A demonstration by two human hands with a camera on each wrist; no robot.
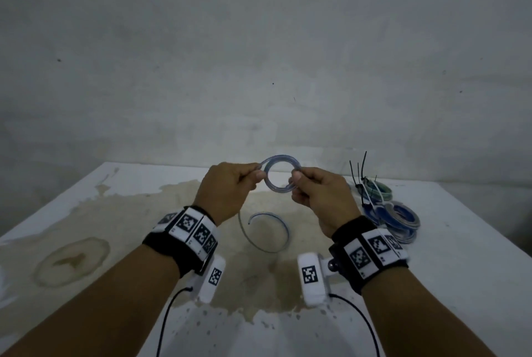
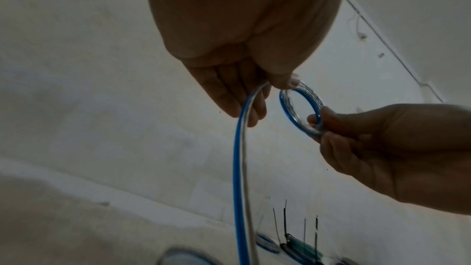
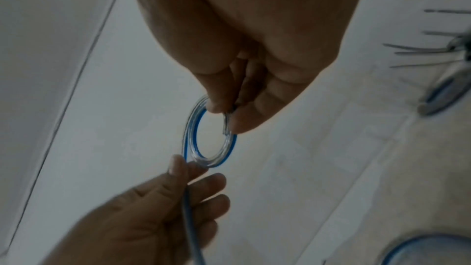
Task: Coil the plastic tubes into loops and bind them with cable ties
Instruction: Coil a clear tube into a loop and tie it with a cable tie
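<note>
A clear plastic tube with a blue stripe is wound into a small coil (image 1: 280,174) held in the air above the table. My left hand (image 1: 230,187) pinches the coil's left side between thumb and forefinger, and the tube's free length (image 2: 238,168) runs out under its fingers. My right hand (image 1: 313,192) pinches the coil's right side (image 3: 228,124). The loose tail (image 1: 270,230) curves down onto the table below the hands. The coil (image 2: 300,111) shows several turns.
Several bound coils (image 1: 394,212), blue and greenish, lie piled at the right of the white, stained table (image 1: 115,212), with black cable-tie tails (image 1: 361,168) sticking up. A grey wall stands behind the table's far edge.
</note>
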